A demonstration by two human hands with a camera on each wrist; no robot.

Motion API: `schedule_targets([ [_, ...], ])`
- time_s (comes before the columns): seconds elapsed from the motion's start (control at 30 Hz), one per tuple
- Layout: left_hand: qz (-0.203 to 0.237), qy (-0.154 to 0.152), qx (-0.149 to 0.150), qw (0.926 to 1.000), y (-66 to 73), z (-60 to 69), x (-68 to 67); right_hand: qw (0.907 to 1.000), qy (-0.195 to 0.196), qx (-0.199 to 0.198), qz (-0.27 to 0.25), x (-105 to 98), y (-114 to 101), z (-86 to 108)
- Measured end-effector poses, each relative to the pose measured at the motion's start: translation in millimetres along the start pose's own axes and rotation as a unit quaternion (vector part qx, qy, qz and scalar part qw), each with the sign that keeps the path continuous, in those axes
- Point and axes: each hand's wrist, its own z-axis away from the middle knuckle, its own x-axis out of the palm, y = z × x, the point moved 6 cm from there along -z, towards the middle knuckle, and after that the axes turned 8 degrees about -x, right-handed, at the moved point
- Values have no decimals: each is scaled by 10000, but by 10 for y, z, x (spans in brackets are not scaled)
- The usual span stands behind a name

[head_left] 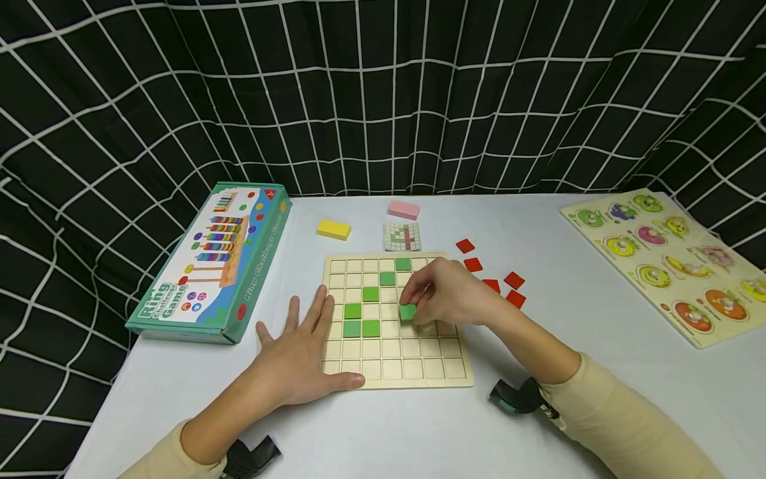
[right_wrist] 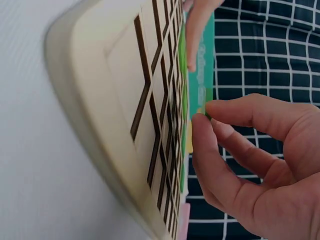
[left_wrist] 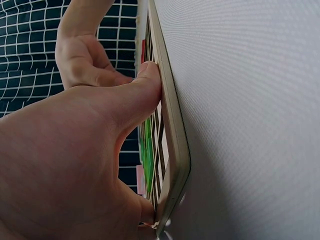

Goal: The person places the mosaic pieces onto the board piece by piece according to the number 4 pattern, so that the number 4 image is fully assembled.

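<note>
A wooden grid board (head_left: pixel 413 369) lies flat on the table, with several green tiles (head_left: pixel 371 294) set in its squares. My left hand (head_left: pixel 299 359) rests along the board's left side, fingers spread and thumb on the front left corner. Over the board's middle right, my right hand (head_left: pixel 445 293) pinches a green tile (head_left: pixel 407 313) between thumb and fingers. In the right wrist view only a sliver of that tile shows between the fingertips. Whether it touches the board, I cannot tell. Several red tiles (head_left: pixel 516 299) lie loose to the right of the board, partly behind the right hand.
Behind the board sit a small pattern card (head_left: pixel 395 237), a pink block (head_left: pixel 403 210) and a yellow block (head_left: pixel 334 230). A Ring Challenge Game box (head_left: pixel 209 266) stands at the left. On the right lies a fruit and vegetable puzzle board (head_left: pixel 670 266). A black gridded curtain (head_left: pixel 383 100) closes off the back.
</note>
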Motion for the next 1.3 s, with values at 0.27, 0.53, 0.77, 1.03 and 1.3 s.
schedule_targets([
  [0.27, -1, -45, -21, 10000, 10, 14, -10, 9997, -151, -162, 88, 127, -77, -64],
  [0.53, -5, -41, 8, 10000, 14, 13, -10, 9995, -237, -192, 111, 212, -101, -75],
  [0.77, -80, -48, 3, 10000, 13, 12, -13, 9994, -215, -224, 165, 247, -116, -81],
  [1.03, -99, -52, -17, 9999, 10, 20, -14, 9993, -249, -263, 113, 274, -113, -94],
  [1.3, -72, -47, -5, 10000, 11, 20, -16, 9994, -268, -157, 138, 289, -99, -107],
])
